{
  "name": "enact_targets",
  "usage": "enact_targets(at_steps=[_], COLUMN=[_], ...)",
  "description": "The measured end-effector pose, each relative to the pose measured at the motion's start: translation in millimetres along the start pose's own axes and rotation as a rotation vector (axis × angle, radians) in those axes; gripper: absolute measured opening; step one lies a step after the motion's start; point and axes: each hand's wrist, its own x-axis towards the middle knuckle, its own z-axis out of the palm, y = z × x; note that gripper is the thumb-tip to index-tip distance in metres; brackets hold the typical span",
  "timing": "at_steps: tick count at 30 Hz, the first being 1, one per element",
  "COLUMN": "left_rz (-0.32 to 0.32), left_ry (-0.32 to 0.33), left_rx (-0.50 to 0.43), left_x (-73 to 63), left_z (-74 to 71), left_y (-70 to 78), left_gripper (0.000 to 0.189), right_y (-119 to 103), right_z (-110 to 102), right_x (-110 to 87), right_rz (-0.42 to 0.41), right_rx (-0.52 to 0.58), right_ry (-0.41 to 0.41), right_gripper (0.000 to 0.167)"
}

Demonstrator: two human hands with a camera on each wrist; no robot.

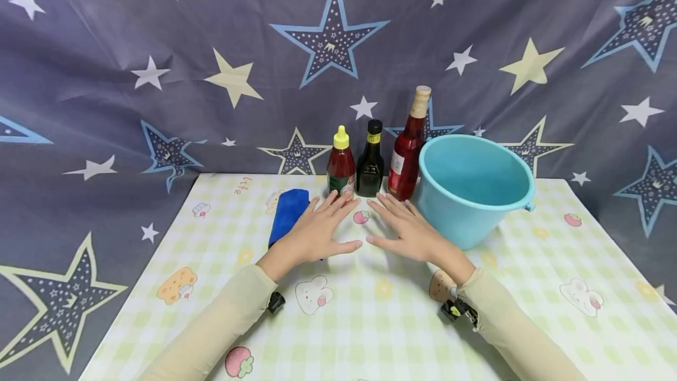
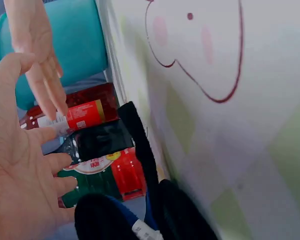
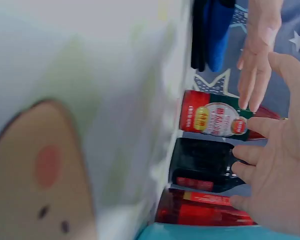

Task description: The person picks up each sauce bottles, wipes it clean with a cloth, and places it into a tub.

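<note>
Three bottles (image 1: 369, 168) stand far on the table (image 1: 391, 334), left of the bucket (image 1: 465, 216); our left hand (image 1: 312, 235) and right hand (image 1: 414, 234) spread empty, and one careless sweep could topple them.

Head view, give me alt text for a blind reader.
Left hand and right hand, both spread, extend over a checked table toward a yellow-capped bottle, a dark bottle and a tall red bottle. A blue bucket stands right, a blue fabric item lies left, before a starry curtain.
</note>
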Motion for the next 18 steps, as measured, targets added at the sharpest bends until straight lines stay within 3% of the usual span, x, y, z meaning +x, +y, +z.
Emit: enact_targets(at_steps=[5, 9, 13, 18], left_rz=[-0.019, -0.043, -0.064, -0.114], left_ry=[0.010, 0.039, 0.080, 0.113], left_rx=[0.037, 0.044, 0.056, 0.088], left_x=[-2.6, -6.2, -8.6, -14.2], left_z=[-4.5, -10.3, -17.1, -22.7], left_y=[-4.6, -9.5, -16.8, -29.3], left_gripper=[0.089, 0.086, 0.084, 0.078], right_y=[-10.0, -27.5, -50.7, -75.5], right_z=[-9.6, -29.2, -65.5, -120.5], right_x=[3.3, 5.0, 6.8, 11.6], right_rz=[-0.012, -0.042, -0.057, -0.010], right_rx=[0.013, 0.016, -0.008, -0.025], right_ry=[0.059, 0.126, 0.210, 0.326], right_gripper=[0.077, 0.076, 0.074, 0.070])
